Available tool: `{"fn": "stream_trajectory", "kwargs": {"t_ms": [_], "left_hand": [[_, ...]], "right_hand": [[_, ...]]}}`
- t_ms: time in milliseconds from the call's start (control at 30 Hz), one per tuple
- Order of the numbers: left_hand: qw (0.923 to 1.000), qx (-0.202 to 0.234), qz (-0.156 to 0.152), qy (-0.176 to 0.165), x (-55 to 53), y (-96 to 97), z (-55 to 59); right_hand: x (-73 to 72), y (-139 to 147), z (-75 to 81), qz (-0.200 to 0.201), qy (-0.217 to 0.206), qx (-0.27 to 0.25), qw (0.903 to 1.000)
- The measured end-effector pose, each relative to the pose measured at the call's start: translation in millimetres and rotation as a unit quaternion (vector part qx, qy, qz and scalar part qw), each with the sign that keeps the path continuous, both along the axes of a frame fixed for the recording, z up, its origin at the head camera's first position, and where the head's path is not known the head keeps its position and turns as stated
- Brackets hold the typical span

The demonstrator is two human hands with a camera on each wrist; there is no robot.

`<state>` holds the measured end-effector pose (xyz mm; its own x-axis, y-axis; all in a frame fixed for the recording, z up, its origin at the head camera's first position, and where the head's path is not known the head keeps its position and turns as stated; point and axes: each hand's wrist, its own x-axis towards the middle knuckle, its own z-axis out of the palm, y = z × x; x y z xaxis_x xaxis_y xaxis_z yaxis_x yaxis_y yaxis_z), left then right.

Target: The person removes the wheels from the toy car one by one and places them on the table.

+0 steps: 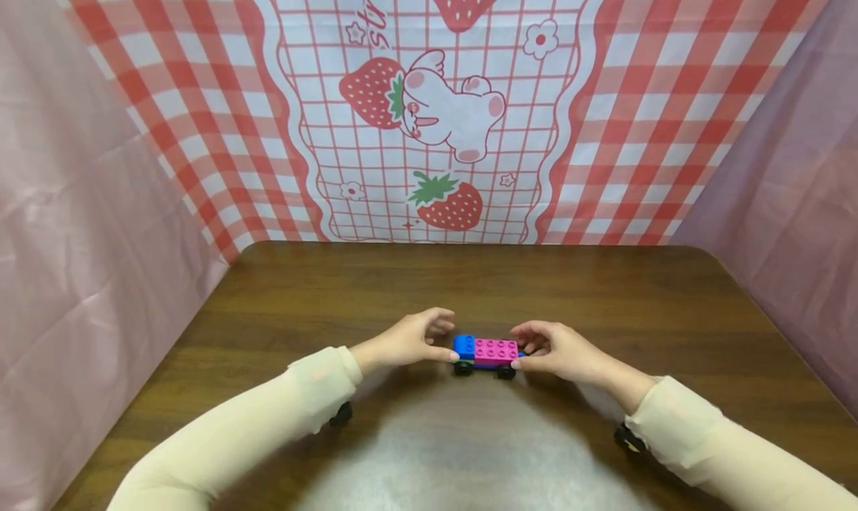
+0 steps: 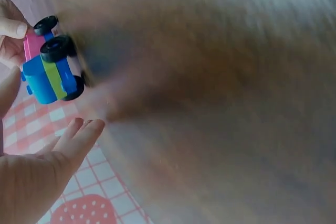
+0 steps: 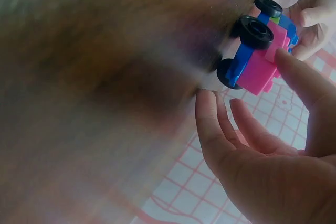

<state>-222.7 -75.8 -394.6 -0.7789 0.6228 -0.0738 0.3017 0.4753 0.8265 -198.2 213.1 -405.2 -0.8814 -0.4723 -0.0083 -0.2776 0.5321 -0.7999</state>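
the wood-grained surface [image 1: 429, 287] carries the scene. both forearms, in cream sleeves [image 1: 268, 407], angle inward, so that the left hand [image 1: 405, 340] and right hand [image 1: 566, 353] face each other. the hands lie loosely spread, clasping nothing: thumbs near, fingers beyond. between them the toy-brick truck [image 1: 485, 352] appears to stand on its black wheels [image 1: 462, 369], which presumably bear its weight; thumbs at or just beside the pink brick [image 3: 257, 74] and blue cab brick [image 2: 39, 80] probably only steady it.

partial word "stra" [image 1: 377, 10], sideways, on checked cloth [image 1: 526, 135]
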Motion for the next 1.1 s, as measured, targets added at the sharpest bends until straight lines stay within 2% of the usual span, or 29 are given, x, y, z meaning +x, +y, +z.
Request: {"fn": "stream_trajectory", "kwargs": {"t_ms": [133, 367, 567, 667, 933, 1100], "left_hand": [[0.9999, -0.002, 0.009, -0.008, 1.6, 5.0, -2.0], [0.9998, -0.018, -0.006, 0.009, 0.9, 12.2, -3.3], [0.9995, -0.028, 0.000, 0.014, -3.0, 16.7, -1.9], [0.9995, -0.030, 0.004, 0.011, -3.9, 17.0, 0.2], [0.9984, -0.048, 0.009, 0.029, -1.8, 13.1, 3.9], [0.9974, -0.057, -0.020, 0.039, -3.3, 12.3, 4.1]], "right_hand": [[0.9, -2, 1.4, 0.001, 0.010, 0.013, 0.9999], [0.0, -5, 2.5, -0.008, 0.015, 0.024, 0.9996], [0.5, -8, 3.3, -0.027, 0.025, 0.031, 0.9989], [0.9, -10, 4.1, -0.034, 0.032, 0.031, 0.9984], [1.5, -16, 8.0, -0.037, 0.040, 0.023, 0.9983], [0.5, -16, 12.9, -0.032, 0.046, 0.025, 0.9981]]}}
